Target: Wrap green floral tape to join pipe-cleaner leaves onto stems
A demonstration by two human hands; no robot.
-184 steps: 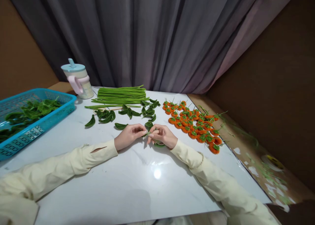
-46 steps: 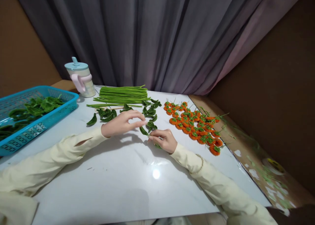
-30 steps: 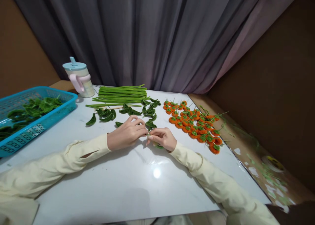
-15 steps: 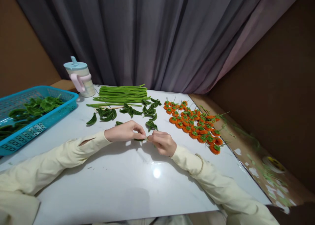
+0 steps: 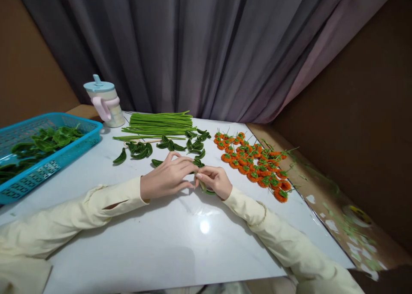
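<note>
My right hand pinches a small bunch of green pipe-cleaner leaves; one curved leaf shows below its fingers and a pale stem runs between the fingertips. My left hand is turned back-up, its fingers curled over the same stems against the right fingertips; the part it grips is mostly hidden. Just beyond the hands lies a small leaf cluster, partly covered. A single leaf shows behind my left hand. More dark green leaves lie in groups on the white table.
A bundle of green pipe cleaners lies at the back. Orange fuzzy flowers with green stems cover the right side. At left are a blue basket of leaves and a lidded cup. A tape roll and scraps lie at far right.
My left hand has moved away and back, rolling over at the fingertips repeatedly. A leaf seen by the left thumb half a second ago is now hidden. My right hand stays nearly in place.
</note>
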